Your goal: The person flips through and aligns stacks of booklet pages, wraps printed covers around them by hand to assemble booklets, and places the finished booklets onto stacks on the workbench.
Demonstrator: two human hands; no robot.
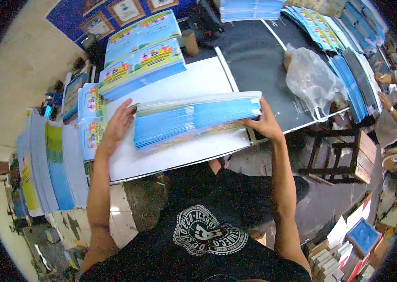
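Observation:
A thick stack of blue printed sheets [193,120] stands tilted on its long edge over the white tabletop [179,157], its layered edges facing me. My right hand [266,121] grips the stack's right end, thumb on the near side and fingers behind. My left hand [117,126] is against the left end, with its fingers stretched along that side and the tips at the upper corner. The stack is held between both hands. Just behind it lies a pile of printed sheets [144,63] with colourful pictures on a light blue ground.
More sheet stacks [60,164] stand at the left, and others lie at the far right. A clear plastic bag [311,80] rests on the dark tabletop [252,58]. A wooden stool [344,157] stands at the right. Another person's hand [386,101] shows at the right edge.

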